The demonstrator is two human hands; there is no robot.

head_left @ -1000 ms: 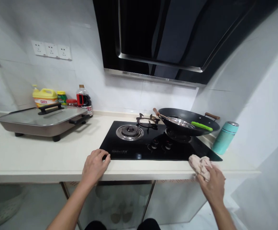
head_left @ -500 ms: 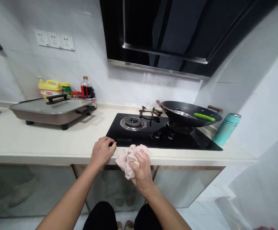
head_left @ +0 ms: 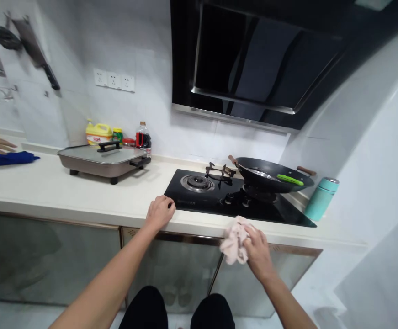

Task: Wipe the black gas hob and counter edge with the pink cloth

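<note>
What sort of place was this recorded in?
Most likely a home kitchen: a black gas cooktop is set into the counter, a wok sits on it, and a range hood hangs above.

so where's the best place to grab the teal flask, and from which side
Probably around the middle of the flask, fingers wrapping its round body, coming from the front: it stands lid up with that side open, while the wok crowds its left and the wall its right.
</note>
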